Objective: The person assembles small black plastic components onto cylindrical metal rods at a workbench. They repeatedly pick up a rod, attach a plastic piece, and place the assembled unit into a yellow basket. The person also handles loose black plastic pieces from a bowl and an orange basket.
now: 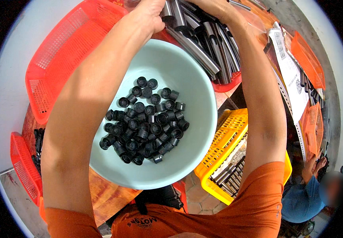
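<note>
1. Left hand and right hand, top centre, reach among metal tubes; finger state cannot be told, cropped.
2. Pale bowl of black caps sits centre frame, close below for ready access.

Wood table w/ pale bowl, red baskets.

Bright, even daylight fills a round fisheye picture ringed by black corners. Straight edges bow strongly toward the rim. The pale bowl shows soft sheen and only faint shadow beneath the black plastic caps. The metal tubes carry streaks of glare. The centre is sharp; the forearms near the lens look slightly soft, and one patch at lower right is blurred.
</note>
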### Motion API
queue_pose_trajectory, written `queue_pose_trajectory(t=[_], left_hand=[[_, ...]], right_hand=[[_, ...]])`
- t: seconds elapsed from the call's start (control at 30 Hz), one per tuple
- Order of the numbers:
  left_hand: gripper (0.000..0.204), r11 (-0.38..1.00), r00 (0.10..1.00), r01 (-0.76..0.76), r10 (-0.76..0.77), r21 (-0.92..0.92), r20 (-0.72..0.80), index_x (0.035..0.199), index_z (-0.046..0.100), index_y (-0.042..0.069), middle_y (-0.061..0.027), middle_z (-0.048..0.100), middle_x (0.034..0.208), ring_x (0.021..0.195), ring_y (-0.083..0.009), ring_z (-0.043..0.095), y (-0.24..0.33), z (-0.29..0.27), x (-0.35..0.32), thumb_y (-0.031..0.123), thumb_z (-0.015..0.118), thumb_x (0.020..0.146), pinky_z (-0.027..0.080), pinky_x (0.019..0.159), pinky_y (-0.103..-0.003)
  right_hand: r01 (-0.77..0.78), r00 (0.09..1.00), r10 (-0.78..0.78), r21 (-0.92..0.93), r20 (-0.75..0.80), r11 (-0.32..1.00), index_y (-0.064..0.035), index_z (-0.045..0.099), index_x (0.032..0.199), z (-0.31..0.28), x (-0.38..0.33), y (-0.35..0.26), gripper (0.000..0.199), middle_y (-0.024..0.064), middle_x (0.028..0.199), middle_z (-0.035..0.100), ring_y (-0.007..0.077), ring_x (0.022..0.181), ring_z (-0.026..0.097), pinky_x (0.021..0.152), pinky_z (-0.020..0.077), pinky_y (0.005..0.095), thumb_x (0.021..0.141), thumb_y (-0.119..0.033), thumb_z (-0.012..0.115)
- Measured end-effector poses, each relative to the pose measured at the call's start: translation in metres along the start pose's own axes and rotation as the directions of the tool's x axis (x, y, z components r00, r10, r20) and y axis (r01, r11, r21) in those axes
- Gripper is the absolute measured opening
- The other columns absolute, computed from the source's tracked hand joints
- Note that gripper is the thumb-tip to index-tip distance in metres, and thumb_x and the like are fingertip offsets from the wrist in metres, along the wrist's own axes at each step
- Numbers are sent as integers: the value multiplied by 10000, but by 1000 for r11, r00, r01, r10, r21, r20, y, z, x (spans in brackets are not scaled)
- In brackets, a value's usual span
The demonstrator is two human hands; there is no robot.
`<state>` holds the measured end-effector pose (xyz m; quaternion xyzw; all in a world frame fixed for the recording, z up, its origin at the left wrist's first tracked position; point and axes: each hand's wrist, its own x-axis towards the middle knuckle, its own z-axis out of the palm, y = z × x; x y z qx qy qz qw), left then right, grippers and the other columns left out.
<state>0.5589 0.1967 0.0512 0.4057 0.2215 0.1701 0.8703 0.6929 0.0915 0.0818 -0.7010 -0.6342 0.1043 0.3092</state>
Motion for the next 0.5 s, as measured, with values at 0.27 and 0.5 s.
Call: queue_pose_trajectory(t=[0.27,0.5], left_hand=[[190,984,998,-69,68,-163,-9,965,603,61,-98,658,840,766,-268,647,-3,10,-11,217,600,857,541,696,-435],[206,968,994,-93,104,-233,35,971,600,88,-81,654,877,826,-261,639,-4,0,-9,258,604,855,531,726,-435]], right_hand=[[427,802,-595,-648,-52,631,29,616,1065,27,8,21,300,197,1116,613,359,1041,549,920,450,404,901,-162,452],[86,960,-110,-103,-259,991,-37,585,1163,35,5,-4,323,239,1247,513,374,1152,464,1014,365,444,891,-188,499]])
